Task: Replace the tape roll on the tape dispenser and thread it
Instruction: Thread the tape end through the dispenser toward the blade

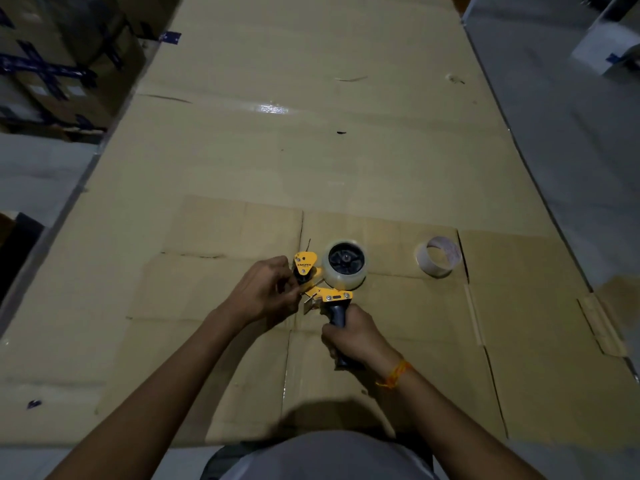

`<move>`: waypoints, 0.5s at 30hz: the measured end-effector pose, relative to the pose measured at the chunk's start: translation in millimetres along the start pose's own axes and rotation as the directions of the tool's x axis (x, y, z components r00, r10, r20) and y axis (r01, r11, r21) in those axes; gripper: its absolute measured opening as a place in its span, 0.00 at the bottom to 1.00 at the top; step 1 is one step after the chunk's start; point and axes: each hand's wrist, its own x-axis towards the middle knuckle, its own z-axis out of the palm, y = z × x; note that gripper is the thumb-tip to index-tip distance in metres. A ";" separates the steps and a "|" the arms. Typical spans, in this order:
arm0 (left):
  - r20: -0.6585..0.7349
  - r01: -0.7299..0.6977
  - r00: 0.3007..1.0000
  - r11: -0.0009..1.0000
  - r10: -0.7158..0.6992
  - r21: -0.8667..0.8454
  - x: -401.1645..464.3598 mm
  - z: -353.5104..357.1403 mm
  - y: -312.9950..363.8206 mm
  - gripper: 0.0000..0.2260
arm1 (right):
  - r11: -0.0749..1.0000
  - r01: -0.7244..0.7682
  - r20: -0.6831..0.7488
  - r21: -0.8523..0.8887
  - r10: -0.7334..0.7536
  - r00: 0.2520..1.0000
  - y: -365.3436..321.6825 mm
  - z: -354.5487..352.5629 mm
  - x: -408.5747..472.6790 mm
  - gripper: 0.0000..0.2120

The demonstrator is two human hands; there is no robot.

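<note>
Tape dispenser sits near the desk's front edge, new clear roll already on the hub. Right hand grip closed around the handle; left hand grip pinching at the yellow roller flap, apparently on the tape end. Step: threading. Next: feed tape under roller to the blade. Spent core lies right of it.
</note>
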 end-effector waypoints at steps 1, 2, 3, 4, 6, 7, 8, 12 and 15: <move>0.003 -0.023 1.000 1.000 0.023 -0.003 0.8 -1.5 2.4 0.07 | 0.997 0.021 -0.030 -0.069 -0.023 0.999 1.5 -1.7 0.2 0.05; 0.003 -0.045 0.999 0.999 0.045 -0.013 1.5 -2.8 5.2 0.09 | 0.990 0.029 -0.086 -0.138 -0.042 0.995 6.1 -4.1 2.2 0.09; 0.007 -0.065 0.998 0.998 0.065 -0.028 2.1 -3.1 8.1 0.09 | 0.980 0.028 -0.142 -0.198 -0.057 0.988 11.2 -8.2 3.8 0.12; 0.018 -0.081 0.996 0.996 0.082 -0.042 2.6 -3.4 10.7 0.07 | 0.971 0.019 -0.192 -0.237 -0.066 0.979 15.9 -13.1 5.2 0.12; 0.025 -0.104 0.994 0.992 0.106 -0.068 5.0 -3.6 14.5 0.05 | 0.962 0.004 -0.244 -0.272 -0.073 0.967 23.7 -23.1 8.7 0.09; 0.031 -0.109 0.993 0.991 0.112 -0.074 6.8 -4.7 17.0 0.06 | 0.961 0.004 -0.259 -0.278 -0.079 0.963 25.2 -28.9 10.0 0.07; 0.047 -0.114 0.992 0.991 0.118 -0.077 8.8 -6.8 19.7 0.05 | 0.958 0.002 -0.271 -0.287 -0.083 0.959 26.4 -34.3 12.1 0.06; 0.121 -0.165 0.978 0.985 0.171 -0.052 19.6 -25.2 31.5 0.04 | 0.952 0.018 -0.231 -0.305 -0.092 0.968 28.9 -52.3 17.9 0.02; 0.154 -0.170 0.975 0.985 0.162 0.039 35.2 -51.4 34.3 0.02 | 0.959 0.040 -0.212 -0.279 -0.103 0.972 32.5 -62.0 21.6 0.04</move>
